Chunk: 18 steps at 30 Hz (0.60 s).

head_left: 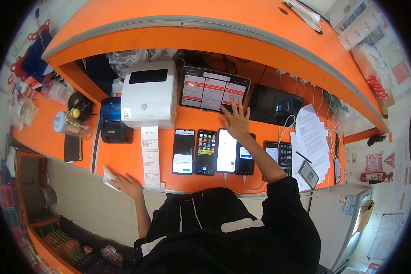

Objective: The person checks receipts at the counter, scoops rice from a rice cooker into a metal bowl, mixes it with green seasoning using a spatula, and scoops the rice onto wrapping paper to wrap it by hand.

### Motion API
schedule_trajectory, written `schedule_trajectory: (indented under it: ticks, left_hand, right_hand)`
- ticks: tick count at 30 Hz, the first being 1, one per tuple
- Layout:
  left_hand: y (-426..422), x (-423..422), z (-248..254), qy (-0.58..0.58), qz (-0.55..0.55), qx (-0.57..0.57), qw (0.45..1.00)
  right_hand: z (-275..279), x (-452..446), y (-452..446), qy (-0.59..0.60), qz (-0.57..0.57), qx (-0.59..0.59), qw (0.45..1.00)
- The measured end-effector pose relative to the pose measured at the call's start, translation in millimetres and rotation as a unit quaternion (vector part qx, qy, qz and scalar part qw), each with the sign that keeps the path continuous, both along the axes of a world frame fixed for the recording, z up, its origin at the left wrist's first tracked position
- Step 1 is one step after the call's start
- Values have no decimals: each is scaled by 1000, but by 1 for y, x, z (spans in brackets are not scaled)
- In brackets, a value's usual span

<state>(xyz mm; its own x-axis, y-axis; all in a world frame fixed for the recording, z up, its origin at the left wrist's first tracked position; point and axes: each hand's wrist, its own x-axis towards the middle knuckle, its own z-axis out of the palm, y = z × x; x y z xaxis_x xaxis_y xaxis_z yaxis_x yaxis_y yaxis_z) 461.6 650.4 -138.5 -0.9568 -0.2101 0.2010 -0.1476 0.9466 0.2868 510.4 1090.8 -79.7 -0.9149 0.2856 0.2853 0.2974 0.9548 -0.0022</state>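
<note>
Head view: right hand [236, 119], spread wide, is at the black-framed rectangular tablet [201, 91] behind the slim dark phones [183, 150]; its forearm could snag the thin white cable [245, 181]. Left hand [129, 185] meets folded white paper [108, 177], grip unclear.

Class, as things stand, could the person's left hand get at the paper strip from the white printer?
Probably yes: the left hand rests close beside the paper strip, with nothing visible between them, though the white slip at its fingers might need releasing.
</note>
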Motion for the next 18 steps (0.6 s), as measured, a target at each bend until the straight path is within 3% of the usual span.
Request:
schedule_trajectory:
  ticks: [11,18]
  left_hand:
    - [-3,-2,-11,29,-3,21,999]
    - [7,2,11,81,-39,60,994]
  right_hand:
    - [35,-25,27,93,-47,47,993]
    - [39,-27,25,95,-76,31,992]
